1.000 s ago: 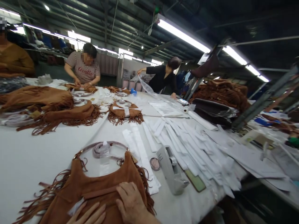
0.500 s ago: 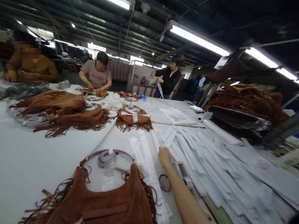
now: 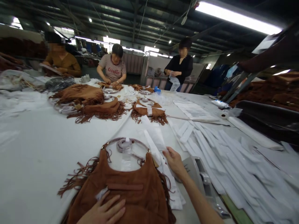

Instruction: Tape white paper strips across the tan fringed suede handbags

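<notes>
A brown suede fringed handbag (image 3: 140,199) lies on the white table in front of me, its coiled strap (image 3: 123,145) wrapped and taped inside the handle loop. My left hand (image 3: 106,210) rests flat on the bag's front, fingers stretched out, beside a small white scrap (image 3: 101,194). To the right of the bag, my right hand (image 3: 174,160) pinches the edge of a thin white strip (image 3: 155,133), which looks like paper or plastic film. More white strip material (image 3: 173,189) runs along the bag's right side. A grey tape dispenser (image 3: 198,168) stands by my right wrist.
Many long white strips (image 3: 217,155) cover the right side. Finished-looking fringed bags (image 3: 149,110) and a pile of bags (image 3: 81,96) lie farther back. A printed sheet (image 3: 196,110) and a roll (image 3: 224,114) are at the back right. Several people work across the table.
My left hand has come into view onto the bag. My right hand has drawn toward the bag with a white strip. The view has turned right, and the far person's film has moved.
</notes>
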Available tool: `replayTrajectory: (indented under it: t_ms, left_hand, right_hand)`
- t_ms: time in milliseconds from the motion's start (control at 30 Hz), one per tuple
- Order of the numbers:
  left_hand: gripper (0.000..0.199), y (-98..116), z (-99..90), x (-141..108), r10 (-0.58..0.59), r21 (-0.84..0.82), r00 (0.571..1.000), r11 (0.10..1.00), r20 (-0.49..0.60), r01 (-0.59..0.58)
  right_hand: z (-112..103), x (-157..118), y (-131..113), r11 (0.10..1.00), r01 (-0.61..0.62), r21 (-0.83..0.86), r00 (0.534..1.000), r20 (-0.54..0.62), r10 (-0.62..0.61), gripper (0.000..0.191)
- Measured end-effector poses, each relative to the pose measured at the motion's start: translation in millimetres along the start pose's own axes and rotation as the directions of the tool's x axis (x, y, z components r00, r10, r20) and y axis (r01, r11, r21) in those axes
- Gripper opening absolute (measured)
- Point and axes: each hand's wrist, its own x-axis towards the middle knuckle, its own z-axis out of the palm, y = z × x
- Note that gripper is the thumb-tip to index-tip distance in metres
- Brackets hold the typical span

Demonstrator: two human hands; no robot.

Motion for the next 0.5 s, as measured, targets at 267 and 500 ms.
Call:
replayTrajectory:
  t_ms: [267,500]
  left_hand:
    - [0.058,22.0,-20.9,-11.5,-0.162,-0.145,0.985,0.977,-0.051,0.153]
    - [0.038,61.4,-10.5,-8.5,-0.371,-0.034,0.894,0.926,-0.252,0.375]
  right_hand:
    - [49.7,-118.3,-24.1,0.952,0.238,0.190,0.831,0.468,-0.301,0.036]
    - [50.3,-121.3,-28.1,0.916,0.361,0.175,0.810,0.428,-0.401,0.042]
